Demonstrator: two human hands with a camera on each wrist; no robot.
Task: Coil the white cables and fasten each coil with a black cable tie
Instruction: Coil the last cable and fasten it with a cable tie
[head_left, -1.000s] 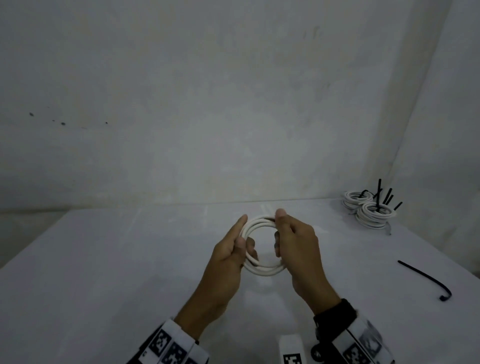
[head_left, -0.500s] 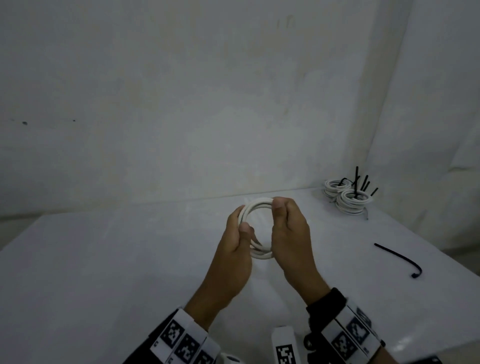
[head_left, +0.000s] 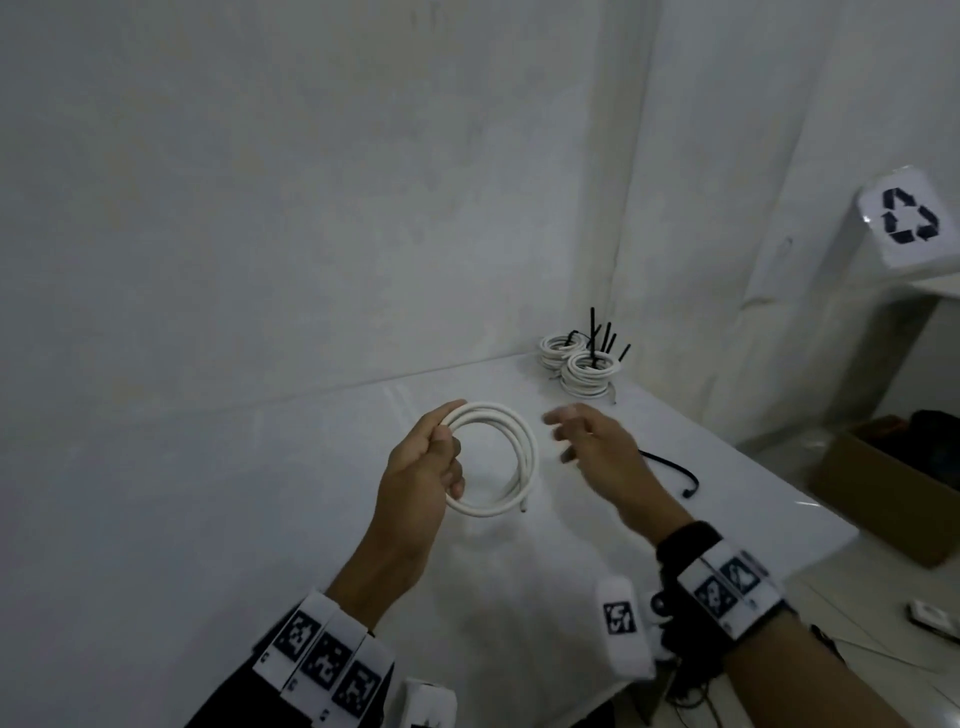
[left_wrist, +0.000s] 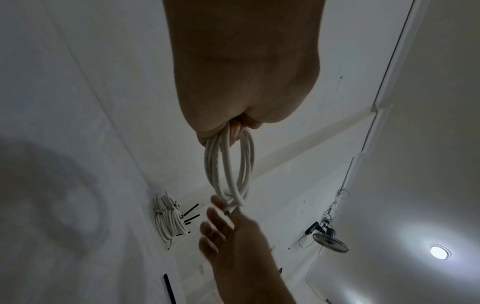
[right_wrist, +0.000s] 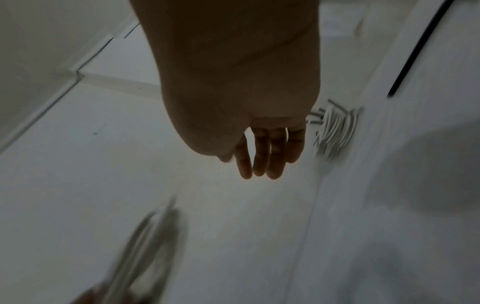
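From my remote seat I see a white cable coil (head_left: 493, 457) with a smooth, slightly glossy plastic jacket, gripped by my bare left hand (head_left: 421, 467). The table (head_left: 208, 519) shows a smooth white top with a faint sheen. A loose black cable tie (head_left: 672, 470) looks like matt plastic. The finished coils (head_left: 584, 366) share the same smooth white sheathing. The wall (head_left: 311, 208) is matt and faintly mottled, like painted plaster. A cardboard box (head_left: 883, 499) looks dull brown. Printed paper-like markers band my wrists (head_left: 322, 654).

Head looks down; wrist views share hands (head_left: 597, 447).
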